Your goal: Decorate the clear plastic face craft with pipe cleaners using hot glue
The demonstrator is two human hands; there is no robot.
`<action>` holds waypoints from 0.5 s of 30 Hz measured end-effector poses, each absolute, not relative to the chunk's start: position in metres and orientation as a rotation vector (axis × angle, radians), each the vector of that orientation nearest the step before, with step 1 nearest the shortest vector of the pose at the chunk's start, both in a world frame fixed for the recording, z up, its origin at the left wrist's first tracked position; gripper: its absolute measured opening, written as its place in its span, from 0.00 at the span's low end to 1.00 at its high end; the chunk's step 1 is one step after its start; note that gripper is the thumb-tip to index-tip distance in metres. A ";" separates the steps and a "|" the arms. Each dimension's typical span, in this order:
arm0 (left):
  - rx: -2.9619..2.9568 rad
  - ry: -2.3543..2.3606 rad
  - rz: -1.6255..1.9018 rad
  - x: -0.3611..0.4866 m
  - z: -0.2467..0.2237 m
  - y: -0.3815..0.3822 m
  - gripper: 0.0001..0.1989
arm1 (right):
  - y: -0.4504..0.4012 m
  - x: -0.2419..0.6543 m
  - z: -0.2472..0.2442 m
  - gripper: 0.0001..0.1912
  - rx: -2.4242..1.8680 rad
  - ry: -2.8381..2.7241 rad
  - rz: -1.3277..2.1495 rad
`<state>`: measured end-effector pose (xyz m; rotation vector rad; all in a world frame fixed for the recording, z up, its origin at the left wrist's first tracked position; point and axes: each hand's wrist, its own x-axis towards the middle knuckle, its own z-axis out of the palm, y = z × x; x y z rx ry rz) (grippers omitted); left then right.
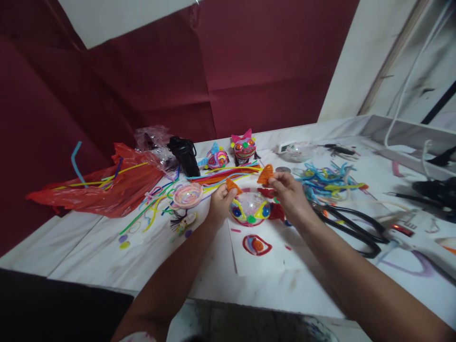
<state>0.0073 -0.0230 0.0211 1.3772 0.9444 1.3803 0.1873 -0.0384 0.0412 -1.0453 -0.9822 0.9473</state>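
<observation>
My left hand pinches a small orange triangular piece between its fingertips. In my right hand is a larger-looking orange ridged triangle, held by its lower right side. Both pieces are raised above a clear rounded shell decorated with yellow and blue eyes and a green nose. The shell rests on a white sheet. Nearer to me on that sheet lies a red-outlined eye shape with an orange centre. Dark red pieces sit beside the shell, partly behind my right hand.
Two decorated figures stand at the back beside a black bottle. A red plastic bag and a pink bowl are left. Blue pipe cleaners and black-handled scissors lie right.
</observation>
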 end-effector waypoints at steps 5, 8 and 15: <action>1.148 0.935 1.433 -0.006 0.023 -0.013 0.19 | -0.051 0.229 0.064 0.12 -1.247 -1.139 1.026; 1.068 0.930 1.395 -0.016 0.025 -0.008 0.20 | -0.061 0.249 0.056 0.11 -1.369 -1.310 1.151; 0.908 0.909 1.205 -0.017 0.025 -0.014 0.16 | -0.069 0.245 0.032 0.13 -1.408 -1.778 0.796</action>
